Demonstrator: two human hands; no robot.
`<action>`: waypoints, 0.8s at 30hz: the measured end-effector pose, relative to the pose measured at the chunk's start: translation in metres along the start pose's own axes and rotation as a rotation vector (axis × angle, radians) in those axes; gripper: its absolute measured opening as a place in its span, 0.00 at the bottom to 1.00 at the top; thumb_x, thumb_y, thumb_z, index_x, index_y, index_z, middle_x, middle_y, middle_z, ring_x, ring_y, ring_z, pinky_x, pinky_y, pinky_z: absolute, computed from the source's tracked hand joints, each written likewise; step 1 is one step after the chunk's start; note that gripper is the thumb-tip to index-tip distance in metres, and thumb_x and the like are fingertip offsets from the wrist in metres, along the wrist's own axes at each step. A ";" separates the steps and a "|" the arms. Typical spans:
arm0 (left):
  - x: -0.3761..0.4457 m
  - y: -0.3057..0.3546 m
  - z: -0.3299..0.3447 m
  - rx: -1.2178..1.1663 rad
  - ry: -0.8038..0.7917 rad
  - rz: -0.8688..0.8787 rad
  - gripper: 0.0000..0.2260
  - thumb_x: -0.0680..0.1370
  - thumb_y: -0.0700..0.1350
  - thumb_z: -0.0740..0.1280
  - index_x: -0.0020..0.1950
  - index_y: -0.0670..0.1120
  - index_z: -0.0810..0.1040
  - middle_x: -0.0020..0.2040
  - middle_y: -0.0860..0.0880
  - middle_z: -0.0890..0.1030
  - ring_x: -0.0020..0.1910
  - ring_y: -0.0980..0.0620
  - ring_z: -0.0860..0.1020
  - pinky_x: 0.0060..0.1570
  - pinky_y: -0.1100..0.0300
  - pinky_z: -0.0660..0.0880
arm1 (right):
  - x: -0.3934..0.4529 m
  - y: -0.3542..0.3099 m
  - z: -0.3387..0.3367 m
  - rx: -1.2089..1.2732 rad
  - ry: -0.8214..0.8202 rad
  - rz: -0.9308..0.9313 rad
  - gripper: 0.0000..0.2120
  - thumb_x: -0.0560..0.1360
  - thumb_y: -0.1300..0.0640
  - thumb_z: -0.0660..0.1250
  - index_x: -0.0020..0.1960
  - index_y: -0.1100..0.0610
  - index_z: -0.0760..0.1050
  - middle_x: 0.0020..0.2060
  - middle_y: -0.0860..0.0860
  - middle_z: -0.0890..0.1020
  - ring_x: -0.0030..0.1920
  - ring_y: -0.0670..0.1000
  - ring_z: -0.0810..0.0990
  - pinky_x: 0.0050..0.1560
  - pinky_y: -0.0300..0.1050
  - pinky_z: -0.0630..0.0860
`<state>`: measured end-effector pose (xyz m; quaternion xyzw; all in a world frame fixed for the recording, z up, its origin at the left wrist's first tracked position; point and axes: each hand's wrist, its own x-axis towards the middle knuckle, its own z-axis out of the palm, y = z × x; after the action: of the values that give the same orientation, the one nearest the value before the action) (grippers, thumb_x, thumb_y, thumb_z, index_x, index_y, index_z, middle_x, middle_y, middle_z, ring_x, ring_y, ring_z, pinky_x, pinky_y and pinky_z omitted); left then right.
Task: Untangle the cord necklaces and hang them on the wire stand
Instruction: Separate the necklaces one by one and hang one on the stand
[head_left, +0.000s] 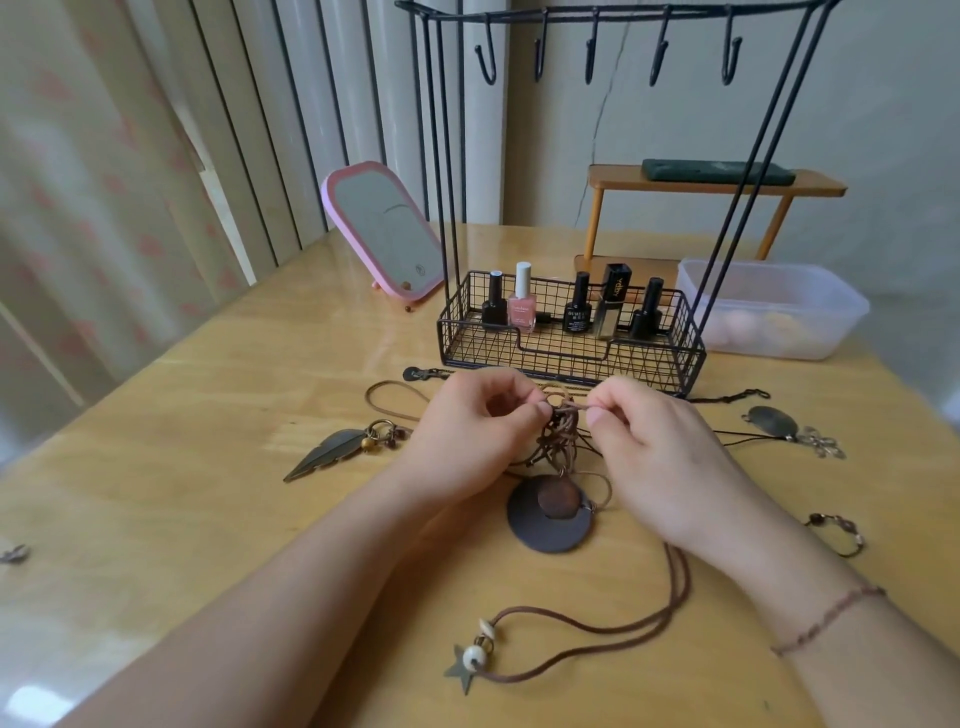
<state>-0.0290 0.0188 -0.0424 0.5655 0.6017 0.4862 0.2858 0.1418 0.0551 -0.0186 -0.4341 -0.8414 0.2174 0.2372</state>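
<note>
Nearest me a brown cord with a star charm (462, 674) trails across the wooden table (208, 405), running up under the right wrist toward the knot of cord necklaces (558, 441) that sits just in front of the wire stand (571, 343). Both the left hand (467, 431) and the right hand (654, 457) pinch strands at the top of that tangle, above a round wooden pendant (550, 514). Every hook (657, 62) on the stand is bare, so I'd judge the untangling barely begun and all the hanging left.
</note>
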 end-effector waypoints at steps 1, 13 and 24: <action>-0.001 0.001 0.000 -0.056 -0.002 -0.007 0.06 0.79 0.41 0.69 0.43 0.41 0.80 0.33 0.50 0.77 0.31 0.55 0.72 0.33 0.66 0.70 | 0.000 -0.001 -0.001 0.025 -0.007 0.011 0.13 0.83 0.54 0.56 0.39 0.49 0.67 0.33 0.47 0.74 0.34 0.44 0.70 0.33 0.43 0.65; -0.002 0.008 -0.001 -0.212 0.044 0.080 0.09 0.80 0.36 0.66 0.41 0.45 0.78 0.34 0.54 0.78 0.32 0.58 0.73 0.34 0.67 0.71 | 0.000 -0.004 -0.015 0.492 -0.070 0.110 0.27 0.76 0.35 0.57 0.33 0.58 0.64 0.20 0.44 0.62 0.21 0.43 0.61 0.35 0.44 0.59; -0.004 0.002 -0.002 -0.041 0.080 0.232 0.06 0.79 0.37 0.68 0.44 0.47 0.77 0.39 0.48 0.82 0.38 0.49 0.80 0.40 0.54 0.78 | 0.001 0.003 -0.020 0.371 -0.079 -0.005 0.21 0.81 0.44 0.56 0.33 0.55 0.63 0.21 0.44 0.61 0.22 0.44 0.60 0.32 0.45 0.58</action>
<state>-0.0297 0.0137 -0.0409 0.6056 0.5331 0.5503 0.2147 0.1550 0.0607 -0.0048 -0.3718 -0.7966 0.3854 0.2804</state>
